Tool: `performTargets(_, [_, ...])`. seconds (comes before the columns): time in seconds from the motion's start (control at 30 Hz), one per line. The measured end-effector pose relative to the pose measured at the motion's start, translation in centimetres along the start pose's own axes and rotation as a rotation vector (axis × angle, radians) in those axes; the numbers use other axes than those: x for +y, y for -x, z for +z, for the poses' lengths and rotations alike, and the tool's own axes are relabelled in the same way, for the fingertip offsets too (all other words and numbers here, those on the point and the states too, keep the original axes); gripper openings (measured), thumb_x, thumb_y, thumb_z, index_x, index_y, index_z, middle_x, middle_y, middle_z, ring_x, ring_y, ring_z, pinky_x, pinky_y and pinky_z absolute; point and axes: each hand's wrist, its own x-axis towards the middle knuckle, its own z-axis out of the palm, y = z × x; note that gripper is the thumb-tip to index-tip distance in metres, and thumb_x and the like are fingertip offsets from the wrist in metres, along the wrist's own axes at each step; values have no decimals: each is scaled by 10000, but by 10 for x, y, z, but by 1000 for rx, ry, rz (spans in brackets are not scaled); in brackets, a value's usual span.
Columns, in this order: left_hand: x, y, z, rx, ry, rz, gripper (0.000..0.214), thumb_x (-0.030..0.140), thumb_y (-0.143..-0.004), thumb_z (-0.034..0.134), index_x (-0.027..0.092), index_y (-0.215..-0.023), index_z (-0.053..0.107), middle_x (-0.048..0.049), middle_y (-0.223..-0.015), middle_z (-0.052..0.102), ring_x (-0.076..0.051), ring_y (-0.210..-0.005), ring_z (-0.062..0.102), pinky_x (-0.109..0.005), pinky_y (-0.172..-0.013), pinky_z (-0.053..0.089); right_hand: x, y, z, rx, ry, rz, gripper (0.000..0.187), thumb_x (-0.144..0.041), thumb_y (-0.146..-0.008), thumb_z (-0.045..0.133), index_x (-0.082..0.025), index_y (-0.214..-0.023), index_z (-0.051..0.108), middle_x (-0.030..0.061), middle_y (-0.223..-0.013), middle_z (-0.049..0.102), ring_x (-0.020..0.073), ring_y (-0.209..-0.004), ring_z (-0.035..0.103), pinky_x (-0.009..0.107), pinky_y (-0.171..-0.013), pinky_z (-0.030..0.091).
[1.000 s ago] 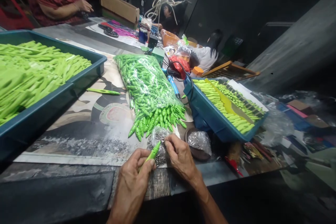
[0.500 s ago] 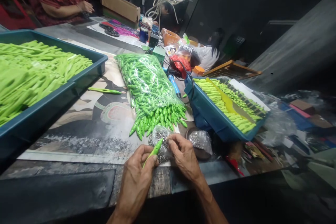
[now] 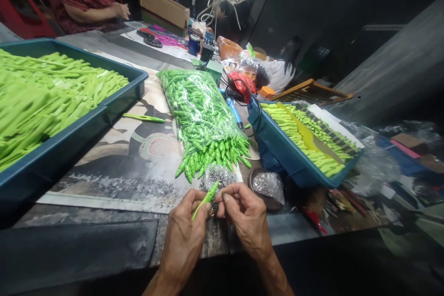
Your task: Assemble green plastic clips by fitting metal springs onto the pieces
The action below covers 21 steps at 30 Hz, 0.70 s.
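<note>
My left hand is closed around a slim green pointed piece, its tip slanting up to the right. Thumb and fingers of my right hand are pinched together just right of that tip; whatever they hold is too small to make out. Right behind both hands lies an opened clear bag of small dark metal parts. Farther back, a large clear bag spills many similar green pointed pieces from its near end.
Dark blue trays of lime-green strips stand at left and right. A second bag of small metal parts sits in a brown dish. One green piece and a blue tool lie on the table. A co-worker sits far left.
My right hand has come down slightly, nearer to my body, and its fingers are curled closer to the green piece. My left hand keeps its hold. The whole view has shifted slightly.
</note>
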Motion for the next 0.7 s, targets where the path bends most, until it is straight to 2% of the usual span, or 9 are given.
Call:
performTargets(0.1, [0,2,0,18,-77,29,98,284,-793,463,210,-815,522,-14,-775,658,-174,-690,597,-265,-640,420,-1,2,-1,19,93,-62,79,-196,-793,525,-160,-755,584,-20,-619,565,77,-492,502,178,-474,416])
performTargets(0.23, [-1,5,1,76,-229,92,112,265,-802,432,220,-827,531,-13,-773,662,-185,-685,616,-270,-646,416,0,4,-1,-31,140,-135,105,-164,-785,556,-175,-797,659,-2,-716,621,98,-578,544,202,-565,446])
performTargets(0.4, [-7,8,4,125,-431,203,146,242,-839,377,224,-886,514,-19,-768,672,-188,-661,633,-268,-612,414,0,6,4,36,127,-103,85,-129,-747,602,-170,-811,641,-9,-716,647,108,-638,573,194,-600,459])
performTargets(0.7, [-19,10,6,207,-599,462,148,173,-860,375,187,-918,512,-49,-780,672,-173,-670,642,-252,-595,438,2,8,8,78,125,-74,61,-148,-767,588,-168,-821,568,-19,-687,614,94,-624,567,188,-600,453])
